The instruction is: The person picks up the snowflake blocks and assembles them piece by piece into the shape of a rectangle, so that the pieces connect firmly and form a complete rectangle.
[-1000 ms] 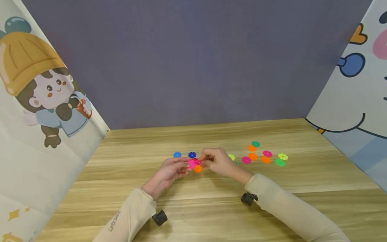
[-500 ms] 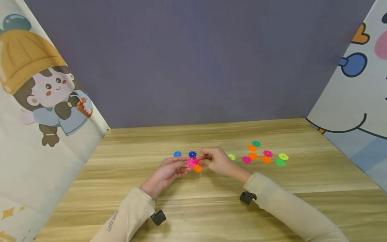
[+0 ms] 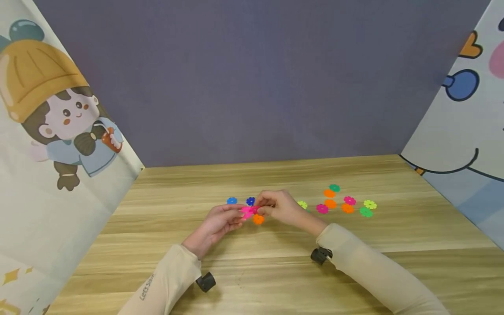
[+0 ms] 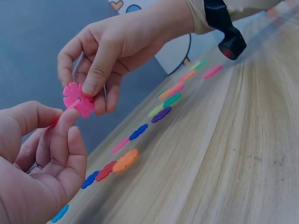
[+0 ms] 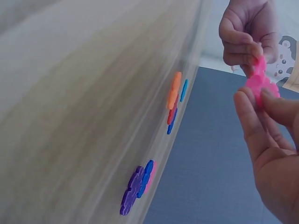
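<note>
"Well, what have I got?"

"My left hand pinches one pink disc, edge-on in the left wrist view; my right hand pinches a second pink disc, face-on there."

"And how do they lie?"

"Above the table, midway, neither hand nearer. They meet crosswise, left one's edge against the other; I can't tell if they're interlocked."

On the beige left sleeve, dark lettering runs along the forearm — it begins "Let's Sa", with a capital L and S — and its last letters are too blurred to make out.
</note>
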A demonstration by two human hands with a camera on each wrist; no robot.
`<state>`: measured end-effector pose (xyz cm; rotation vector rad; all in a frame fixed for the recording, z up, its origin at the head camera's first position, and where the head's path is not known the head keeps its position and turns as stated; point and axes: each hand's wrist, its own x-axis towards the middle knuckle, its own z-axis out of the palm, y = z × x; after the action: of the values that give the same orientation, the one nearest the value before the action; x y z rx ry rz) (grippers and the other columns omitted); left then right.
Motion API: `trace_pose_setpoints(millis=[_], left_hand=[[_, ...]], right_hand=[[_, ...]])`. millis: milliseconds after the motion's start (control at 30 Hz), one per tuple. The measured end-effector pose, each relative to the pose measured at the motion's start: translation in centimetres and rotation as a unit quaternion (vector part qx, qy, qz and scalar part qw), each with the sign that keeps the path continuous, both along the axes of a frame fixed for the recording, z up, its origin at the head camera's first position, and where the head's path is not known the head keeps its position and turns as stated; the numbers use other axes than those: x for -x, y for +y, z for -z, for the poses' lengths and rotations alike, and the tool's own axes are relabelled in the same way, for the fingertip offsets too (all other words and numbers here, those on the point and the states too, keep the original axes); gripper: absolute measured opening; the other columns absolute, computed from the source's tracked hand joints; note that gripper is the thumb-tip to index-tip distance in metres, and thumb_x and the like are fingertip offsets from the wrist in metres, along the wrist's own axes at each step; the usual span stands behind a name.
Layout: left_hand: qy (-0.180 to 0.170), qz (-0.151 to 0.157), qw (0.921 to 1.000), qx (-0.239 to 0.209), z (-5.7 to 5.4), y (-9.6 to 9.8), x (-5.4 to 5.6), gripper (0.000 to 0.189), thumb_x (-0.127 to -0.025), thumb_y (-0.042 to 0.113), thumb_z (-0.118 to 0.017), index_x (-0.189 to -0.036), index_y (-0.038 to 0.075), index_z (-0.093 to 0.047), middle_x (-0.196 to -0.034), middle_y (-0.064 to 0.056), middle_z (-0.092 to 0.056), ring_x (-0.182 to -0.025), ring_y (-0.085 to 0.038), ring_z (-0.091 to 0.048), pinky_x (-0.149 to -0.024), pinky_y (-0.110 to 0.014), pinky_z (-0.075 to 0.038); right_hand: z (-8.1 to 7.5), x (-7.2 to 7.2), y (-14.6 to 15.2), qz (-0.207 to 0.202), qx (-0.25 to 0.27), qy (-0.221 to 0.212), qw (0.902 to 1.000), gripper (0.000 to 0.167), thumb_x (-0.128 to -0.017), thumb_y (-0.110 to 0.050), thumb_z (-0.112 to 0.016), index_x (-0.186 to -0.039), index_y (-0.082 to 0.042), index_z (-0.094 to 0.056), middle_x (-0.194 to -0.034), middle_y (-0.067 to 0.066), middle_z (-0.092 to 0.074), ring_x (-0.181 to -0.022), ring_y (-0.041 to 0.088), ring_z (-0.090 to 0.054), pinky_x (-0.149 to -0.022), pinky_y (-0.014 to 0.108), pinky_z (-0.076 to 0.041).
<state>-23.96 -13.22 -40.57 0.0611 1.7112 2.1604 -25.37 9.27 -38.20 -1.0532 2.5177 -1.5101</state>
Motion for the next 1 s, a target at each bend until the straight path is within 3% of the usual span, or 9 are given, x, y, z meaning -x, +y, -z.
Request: trace_pose_setpoints(millis=[233,533,833,1000], left_hand=[[0.001,-0.007,1.0,0.0,0.3,-0.7,0.0,0.039,-0.096,-0.006,-0.054,-0.133,-0.018,-0.049,-0.079,-0.002,-0.07,-0.071,-0.009,-0.067,-0.07,-0.023,-0.059],[0.001,-0.029,0.9995,0.016,0.7,-2.8,-0.2,0.043,-0.096,-0.004,-0.054,-0.136,-0.017,-0.046,-0.078,-0.001,-0.07,-0.072,-0.008,-0.067,-0.07,-0.022,-0.059],[0.001,-0.059,0.9981,0.017,0.4,-4.6,-0.4,0.034,-0.093,-0.006,-0.056,-0.127,-0.011,-0.059,-0.076,-0.001,-0.07,-0.069,-0.007,-0.066,-0.067,-0.02,-0.058],[-0.001,-0.073,0.9972,0.014,0.4,-5.5,-0.6,0.028,-0.094,-0.006,-0.056,-0.119,-0.003,-0.067,-0.077,0.0,-0.07,-0.069,-0.007,-0.067,-0.068,-0.021,-0.058]], right_hand=[[-0.2,0.4,0.3,0.013,-0.028,-0.02,0.9993,0.022,-0.089,-0.001,-0.073,-0.111,0.001,-0.069,-0.095,0.008,-0.072,-0.083,0.017,-0.07,-0.07,0.025,-0.06],[0.2,1.9,-0.5,0.004,-0.028,-0.027,0.9992,0.026,-0.087,0.0,-0.075,-0.113,-0.001,-0.068,-0.087,0.004,-0.071,-0.078,0.014,-0.069,-0.071,0.028,-0.058],[0.3,3.1,-2.7,-0.027,-0.026,-0.049,0.9981,0.036,-0.082,0.009,-0.074,-0.116,0.006,-0.064,-0.092,0.018,-0.071,-0.074,0.017,-0.069,-0.063,0.027,-0.059],[0.7,3.6,-4.1,-0.018,-0.031,-0.068,0.997,0.04,-0.08,0.01,-0.075,-0.118,0.007,-0.062,-0.096,0.021,-0.069,-0.069,0.014,-0.066,-0.06,0.034,-0.06]])
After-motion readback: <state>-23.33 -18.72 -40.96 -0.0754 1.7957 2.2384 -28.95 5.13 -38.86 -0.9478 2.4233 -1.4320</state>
